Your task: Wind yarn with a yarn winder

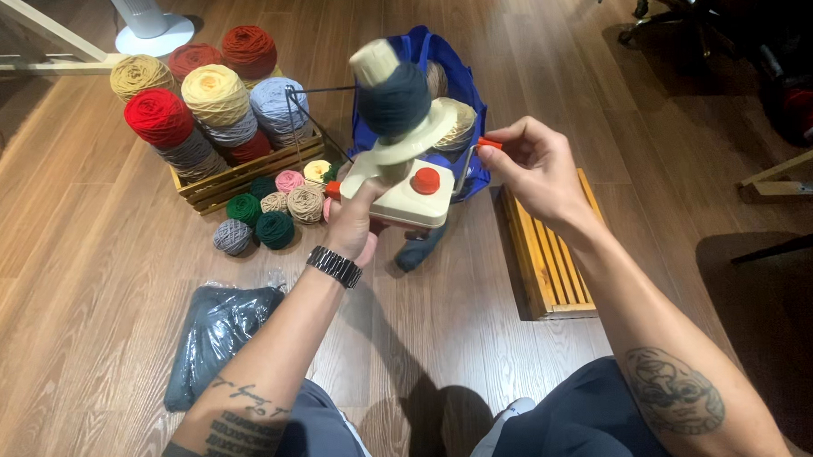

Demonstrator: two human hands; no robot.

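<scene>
A cream yarn winder (pixel 403 185) with a red knob is held up over the wooden floor. My left hand (pixel 357 226) grips its base from below and the left. A dark blue-grey cake of yarn (pixel 395 101) sits on the winder's tilted spindle. My right hand (pixel 532 168) pinches the orange crank handle (pixel 488 144) at the winder's right side. A thin wire yarn guide (pixel 305 110) sticks out to the left.
A wooden crate (pixel 242 176) stacked with big yarn cakes stands at the back left, with small yarn balls (pixel 271 220) in front. A blue bag (pixel 460 82) lies behind the winder, a second wooden crate (pixel 547 251) at right, bagged dark yarn (pixel 217 339) at near left.
</scene>
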